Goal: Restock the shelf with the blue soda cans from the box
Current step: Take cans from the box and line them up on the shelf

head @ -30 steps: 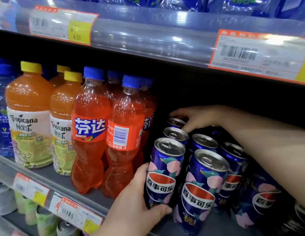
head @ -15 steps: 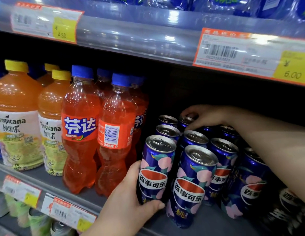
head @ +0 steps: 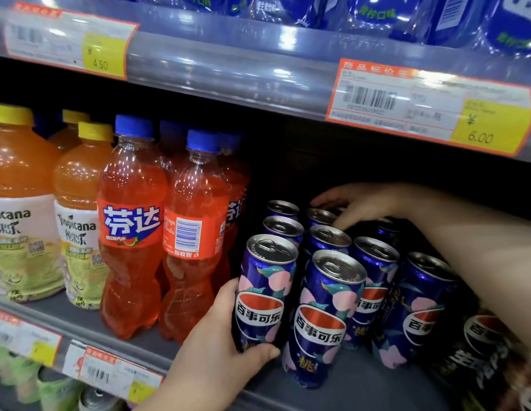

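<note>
Head view, left hand [head: 217,348] at 6 o'clock, thumb and fingers curled round front can [head: 265,289], can upright on shelf [head: 362,390], right hand [head: 365,203] at 2 o'clock, fingers loosely straight, tips touching tops of rear cans [head: 319,216], orange bottles [head: 130,232] at 9 o'clock.

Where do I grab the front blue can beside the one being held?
Probably round its upper body, from the front: the front blue can stands upright at the shelf edge, with other cans crowding its back and both sides.
</note>
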